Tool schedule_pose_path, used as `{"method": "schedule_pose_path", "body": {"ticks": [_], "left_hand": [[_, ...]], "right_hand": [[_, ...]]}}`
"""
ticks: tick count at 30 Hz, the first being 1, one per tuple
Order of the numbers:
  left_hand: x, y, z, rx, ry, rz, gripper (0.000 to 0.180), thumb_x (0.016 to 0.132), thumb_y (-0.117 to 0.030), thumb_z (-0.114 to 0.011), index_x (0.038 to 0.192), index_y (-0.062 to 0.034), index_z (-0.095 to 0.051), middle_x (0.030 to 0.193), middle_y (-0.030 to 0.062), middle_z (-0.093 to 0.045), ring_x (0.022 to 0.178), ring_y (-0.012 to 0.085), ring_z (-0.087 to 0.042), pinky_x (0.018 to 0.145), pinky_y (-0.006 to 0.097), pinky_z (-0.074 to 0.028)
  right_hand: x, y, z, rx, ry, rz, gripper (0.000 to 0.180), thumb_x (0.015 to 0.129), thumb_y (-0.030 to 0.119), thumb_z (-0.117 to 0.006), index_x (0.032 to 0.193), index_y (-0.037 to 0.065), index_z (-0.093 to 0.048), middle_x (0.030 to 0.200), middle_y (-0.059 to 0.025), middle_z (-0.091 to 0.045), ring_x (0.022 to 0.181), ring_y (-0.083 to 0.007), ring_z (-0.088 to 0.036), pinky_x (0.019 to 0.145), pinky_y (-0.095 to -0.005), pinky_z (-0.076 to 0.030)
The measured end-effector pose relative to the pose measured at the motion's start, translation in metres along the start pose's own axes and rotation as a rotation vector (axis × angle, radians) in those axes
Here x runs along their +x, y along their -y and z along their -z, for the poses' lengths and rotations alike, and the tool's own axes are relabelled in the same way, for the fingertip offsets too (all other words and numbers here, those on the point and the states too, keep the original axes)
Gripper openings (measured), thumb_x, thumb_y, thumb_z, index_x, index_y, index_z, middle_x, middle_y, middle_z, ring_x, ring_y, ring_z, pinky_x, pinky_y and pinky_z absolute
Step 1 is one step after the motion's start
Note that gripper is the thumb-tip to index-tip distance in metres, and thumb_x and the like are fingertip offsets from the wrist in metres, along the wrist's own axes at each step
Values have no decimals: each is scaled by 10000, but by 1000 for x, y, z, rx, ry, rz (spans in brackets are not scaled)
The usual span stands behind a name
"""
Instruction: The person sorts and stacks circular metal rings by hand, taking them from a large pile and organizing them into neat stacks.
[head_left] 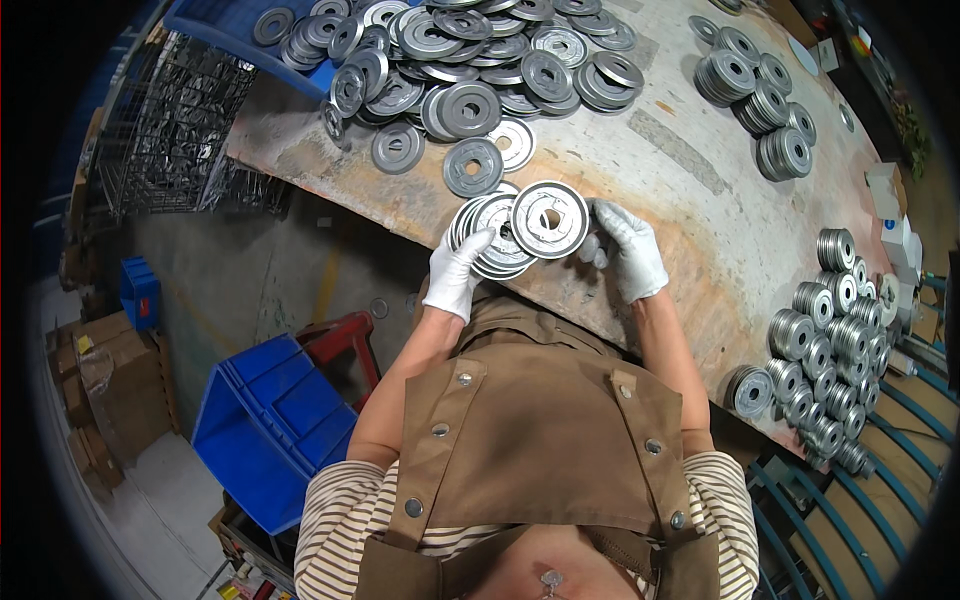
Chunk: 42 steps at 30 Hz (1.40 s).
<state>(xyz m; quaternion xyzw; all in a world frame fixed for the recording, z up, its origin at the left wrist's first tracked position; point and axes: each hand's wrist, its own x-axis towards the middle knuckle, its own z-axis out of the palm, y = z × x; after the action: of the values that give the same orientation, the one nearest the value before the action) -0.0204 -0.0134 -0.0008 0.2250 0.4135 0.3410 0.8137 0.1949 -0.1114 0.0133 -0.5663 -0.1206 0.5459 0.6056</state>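
White-gloved left hand (455, 275) and right hand (628, 250) each in a closed grip on a fanned stack of grey metal discs (515, 230) at the near edge of a worn, rust-stained counter (700, 220), loose pile of discs (470, 60) beyond, blue plastic crate (270, 425) on the concrete floor.

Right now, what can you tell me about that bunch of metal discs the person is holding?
The fanned stack of discs looks like grey cast metal: round, rimmed, each with a centre hole. The front disc faces the camera, tilted up on edge. The gloved left hand supports the stack from below-left; the gloved right hand touches its right side, above the worn table edge.
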Motion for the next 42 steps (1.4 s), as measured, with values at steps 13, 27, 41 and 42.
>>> {"method": "schedule_pose_path", "body": {"ticks": [13, 27, 41, 42], "left_hand": [[-12, -5, 2, 26, 147, -57, 632, 814, -133, -765, 1353, 8, -468, 1260, 95, -599, 1140, 195, -586, 992, 335, -470], [-17, -16, 41, -49, 10, -54, 578, 759, 46, -676, 1301, -28, -486, 1184, 103, -629, 1066, 217, -639, 911, 377, -552], [-8, -21, 12, -10, -11, -98, 554, 772, 35, -692, 1286, -21, -494, 1155, 103, -640, 1043, 207, -648, 892, 348, -553], [-4, -20, 7, 10, -3, -85, 557, 769, 46, -691, 1287, -23, -497, 1149, 98, -644, 1042, 204, -648, 888, 346, -553]], "right_hand": [[-6, -23, -49, -359, 76, 178, 554, 850, 191, -729, 1316, -17, -512, 1174, -159, -657, 1062, -237, -641, 901, -323, -515], [75, 21, -95, -1458, -12, 229, 594, 825, 661, -555, 930, 104, -733, 845, -164, -711, 839, -316, -689, 771, -391, -531], [31, 27, -37, -107, -112, 214, 337, 858, 80, -693, 1145, -38, -562, 705, -51, -636, 544, -93, -570, 477, -212, -445], [21, 28, -33, -118, -57, 223, 389, 863, 85, -690, 1196, -49, -542, 710, -50, -637, 549, -91, -574, 482, -210, -445]]}}
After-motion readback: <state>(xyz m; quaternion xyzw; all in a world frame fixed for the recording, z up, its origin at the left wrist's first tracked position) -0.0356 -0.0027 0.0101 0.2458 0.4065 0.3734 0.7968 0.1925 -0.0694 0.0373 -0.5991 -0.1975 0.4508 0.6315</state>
